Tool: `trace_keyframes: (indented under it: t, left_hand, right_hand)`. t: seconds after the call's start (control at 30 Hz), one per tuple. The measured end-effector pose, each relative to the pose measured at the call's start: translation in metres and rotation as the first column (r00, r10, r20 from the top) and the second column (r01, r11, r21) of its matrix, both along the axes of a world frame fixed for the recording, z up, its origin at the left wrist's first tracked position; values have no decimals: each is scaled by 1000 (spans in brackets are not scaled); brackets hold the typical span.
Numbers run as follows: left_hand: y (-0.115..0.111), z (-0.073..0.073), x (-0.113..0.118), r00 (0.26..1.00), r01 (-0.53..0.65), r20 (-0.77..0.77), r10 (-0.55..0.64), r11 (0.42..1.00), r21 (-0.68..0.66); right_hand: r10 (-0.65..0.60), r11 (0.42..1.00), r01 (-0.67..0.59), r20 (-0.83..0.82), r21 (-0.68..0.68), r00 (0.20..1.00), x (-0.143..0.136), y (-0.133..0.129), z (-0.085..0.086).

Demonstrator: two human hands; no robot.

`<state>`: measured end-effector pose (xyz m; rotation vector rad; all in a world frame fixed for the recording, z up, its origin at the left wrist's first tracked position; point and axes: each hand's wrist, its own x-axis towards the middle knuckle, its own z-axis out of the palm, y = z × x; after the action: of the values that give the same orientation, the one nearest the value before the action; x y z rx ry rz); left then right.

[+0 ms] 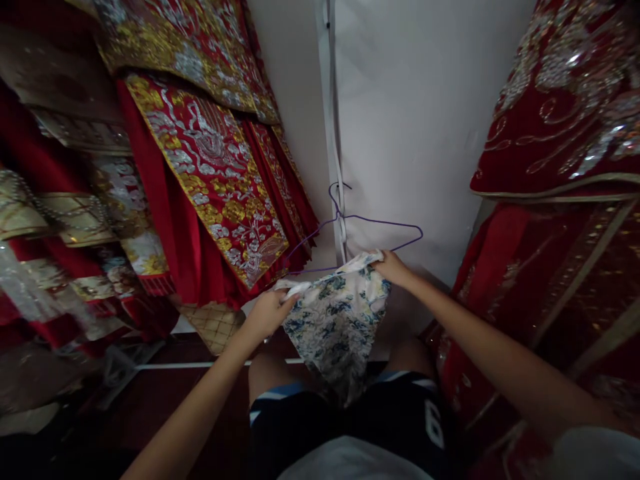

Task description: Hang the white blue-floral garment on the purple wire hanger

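A white garment with a blue, green and yellow floral print (340, 313) hangs stretched between my two hands, narrowing downward over my lap. My left hand (267, 310) is closed on its upper left corner, where a white edge is bunched by the thumb. At the upper right corner, my right hand (391, 267) grips the edge with its fingers closed. A purple wire hanger (385, 222) hangs just behind and above the garment, in front of a pale vertical pole (333, 127). Part of its lower bar is hidden behind the cloth.
Red garments with gold and silver embroidery (215, 147) hang at the left, close to my left hand. More sequined red garments (555, 113) hang at the right beside my right arm. A white wall (415, 113) stands behind; a rack's low white bar (175, 365) runs near the floor.
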<state>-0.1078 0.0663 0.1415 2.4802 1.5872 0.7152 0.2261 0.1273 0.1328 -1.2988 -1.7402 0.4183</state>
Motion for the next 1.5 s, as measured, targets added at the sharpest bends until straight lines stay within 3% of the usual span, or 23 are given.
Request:
trace_keyframes:
  t: [0.13, 0.27, 0.4, 0.53, 0.63, 0.73, 0.83, 0.9, 0.97, 1.1, 1.23, 1.3, 1.4, 1.5]
  left_hand:
    - [16, 8, -7, 999, -43, 31, 42, 999, 14]
    - [31, 21, 1, 990, -61, 138, 40, 987, 152]
    - [42, 43, 27, 950, -55, 308, -48, 947, 317]
    - [56, 62, 62, 954, 58, 247, -170, 913, 405]
    - [70, 64, 83, 938, 62, 283, -201, 900, 432]
    - [83, 61, 89, 922, -2, 352, -163, 905, 425]
    - [91, 60, 85, 921, -5, 359, -148, 920, 393]
    - [94, 62, 81, 930, 10, 335, -149, 923, 384]
    - [95, 65, 79, 946, 28, 286, -152, 918, 395]
    - [98, 66, 77, 967, 30, 218, -133, 906, 422]
    - [100, 62, 65, 962, -1, 241, -127, 883, 470]
    - [102, 57, 53, 953, -2, 274, -127, 904, 428]
    - [106, 49, 33, 930, 12, 348, -117, 957, 288]
    - [110, 41, 18, 852, 64, 506, -134, 986, 154]
  right_hand:
    - [-32, 996, 30, -26, -88, 999, 4, -19, 13]
    - [-54, 992, 45, -74, -122, 996, 6, -25, 21]
    - [-63, 993, 48, -128, -111, 990, 3, -26, 18]
    - [-51, 991, 28, -178, -131, 983, -4, -25, 10]
    - [-28, 993, 5, -196, -118, 980, -10, -27, 7]
    - [-14, 999, 19, -170, 27, 985, -7, -34, 9]
    - [-215, 947, 246, -161, 208, 963, 10, -38, 15]
    - [-367, 889, 401, -181, 222, 913, 30, -36, 21]
    - [-443, 862, 470, -168, 191, 881, 52, -29, 27]
    - [-388, 916, 384, 9, 117, 922, 82, -24, 35]
    - [-385, 922, 365, 230, 128, 894, 87, -42, 38]
    - [-348, 937, 323, 260, 135, 901, 86, -53, 41]
    - [-230, 973, 227, 150, 37, 961, 87, -63, 50]
    - [-138, 990, 134, -100, -45, 985, 87, -62, 64]
